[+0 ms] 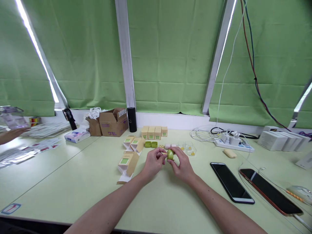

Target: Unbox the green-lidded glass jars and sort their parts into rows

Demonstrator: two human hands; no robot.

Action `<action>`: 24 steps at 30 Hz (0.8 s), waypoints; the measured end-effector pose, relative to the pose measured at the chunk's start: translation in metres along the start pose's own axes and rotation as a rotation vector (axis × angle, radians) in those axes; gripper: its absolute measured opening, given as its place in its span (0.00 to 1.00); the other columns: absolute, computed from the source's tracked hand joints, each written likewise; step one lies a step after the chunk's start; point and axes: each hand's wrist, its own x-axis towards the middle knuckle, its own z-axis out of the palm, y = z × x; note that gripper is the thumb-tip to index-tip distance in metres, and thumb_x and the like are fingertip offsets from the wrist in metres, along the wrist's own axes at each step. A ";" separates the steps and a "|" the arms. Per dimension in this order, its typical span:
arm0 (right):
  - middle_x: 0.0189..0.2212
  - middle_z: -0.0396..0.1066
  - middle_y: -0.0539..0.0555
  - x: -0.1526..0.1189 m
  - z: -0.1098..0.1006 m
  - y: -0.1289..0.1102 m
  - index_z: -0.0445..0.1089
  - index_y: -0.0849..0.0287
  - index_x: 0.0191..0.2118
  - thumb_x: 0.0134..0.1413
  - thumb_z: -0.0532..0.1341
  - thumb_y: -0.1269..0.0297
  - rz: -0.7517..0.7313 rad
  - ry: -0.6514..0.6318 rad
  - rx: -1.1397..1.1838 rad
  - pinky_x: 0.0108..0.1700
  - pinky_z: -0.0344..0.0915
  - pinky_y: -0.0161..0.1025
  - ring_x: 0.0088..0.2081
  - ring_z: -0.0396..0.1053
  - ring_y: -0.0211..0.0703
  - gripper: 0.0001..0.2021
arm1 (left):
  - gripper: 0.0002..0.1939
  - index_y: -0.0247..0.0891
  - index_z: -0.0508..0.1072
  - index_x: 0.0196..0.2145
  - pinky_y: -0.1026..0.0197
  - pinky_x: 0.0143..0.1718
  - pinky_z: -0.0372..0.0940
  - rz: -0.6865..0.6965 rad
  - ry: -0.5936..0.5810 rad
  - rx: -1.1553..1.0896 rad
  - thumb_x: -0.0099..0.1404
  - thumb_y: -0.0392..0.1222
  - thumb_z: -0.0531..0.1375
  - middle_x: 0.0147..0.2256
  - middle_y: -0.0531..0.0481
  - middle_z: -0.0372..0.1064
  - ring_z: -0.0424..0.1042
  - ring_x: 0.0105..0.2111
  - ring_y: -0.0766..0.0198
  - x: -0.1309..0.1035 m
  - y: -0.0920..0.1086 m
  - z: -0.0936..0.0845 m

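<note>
In the middle of the table, my right hand point(181, 164) grips a small, rounded, glossy green case point(170, 154) between thumb and fingers. My left hand point(153, 161) is pinched at the case's left side, on a small yellowish piece mostly hidden by the fingertips. Just beyond the hands lie two green square trays point(151, 144), small white cylinders point(170, 146) and clear round plastic packs with yellow centres point(187, 148). Left of them are opened kraft cartons point(128, 162) with green labels, one with its flap down.
Closed kraft boxes point(154, 132) stand in a row at the back, near a black cylinder point(132, 119) and a cardboard box point(113, 122). On the right are two phones point(232, 182), cables and a power strip point(234, 145). Another person's hand point(13, 135) reaches in at far left.
</note>
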 end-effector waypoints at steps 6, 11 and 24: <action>0.53 0.71 0.62 0.000 -0.001 -0.001 0.64 0.53 0.61 0.60 0.61 0.70 -0.006 -0.011 0.002 0.57 0.71 0.56 0.55 0.71 0.56 0.24 | 0.13 0.37 0.73 0.34 0.66 0.23 0.57 -0.019 -0.025 -0.023 0.60 0.50 0.65 0.18 0.58 0.65 0.65 0.19 0.68 0.001 -0.001 -0.002; 0.52 0.71 0.61 0.002 -0.001 -0.005 0.65 0.53 0.59 0.59 0.61 0.71 0.030 -0.008 0.042 0.53 0.73 0.53 0.51 0.71 0.54 0.22 | 0.14 0.36 0.74 0.36 0.65 0.24 0.59 0.001 -0.012 -0.027 0.61 0.50 0.66 0.18 0.57 0.65 0.66 0.19 0.67 0.000 0.001 -0.001; 0.53 0.66 0.60 0.006 0.004 -0.004 0.71 0.52 0.56 0.65 0.61 0.56 0.252 0.029 0.474 0.39 0.78 0.43 0.40 0.71 0.43 0.17 | 0.15 0.37 0.74 0.41 0.63 0.28 0.65 0.064 0.010 0.028 0.62 0.49 0.66 0.19 0.57 0.66 0.69 0.22 0.65 -0.002 0.003 0.000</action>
